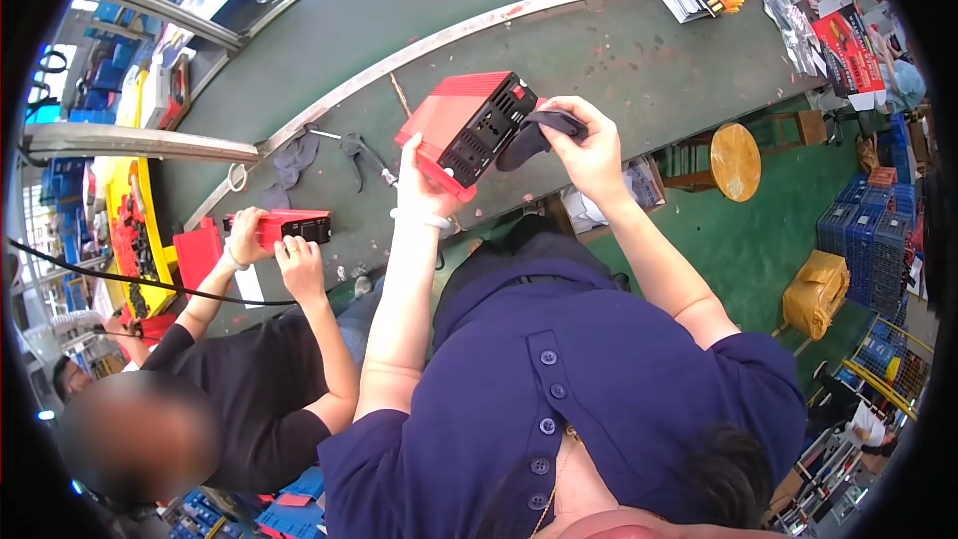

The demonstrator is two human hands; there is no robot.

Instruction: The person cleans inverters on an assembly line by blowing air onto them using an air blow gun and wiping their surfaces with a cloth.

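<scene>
A red power inverter point(462, 118) with a black socket panel is held tilted above the bench. My left hand point(429, 185) grips it by its lower left side, fingers closed around the red casing. In my right hand point(584, 150) a dark cloth point(529, 143) is pinched between thumb and fingers. The cloth hangs against or very close to the right end of the black panel; whether it touches is hard to tell. Left of my hands, a screwdriver-like tool point(369, 155) and a crumpled dark cloth point(291, 160) lie on the bench.
At left, a co-worker in black handles another red inverter point(294, 228). A yellow tray point(160, 240) of small parts stands beyond. The green bench point(619, 70) carries stacked booklets point(689, 2) and a red box point(848, 52) at right. A round wooden stool point(735, 162) stands by its edge.
</scene>
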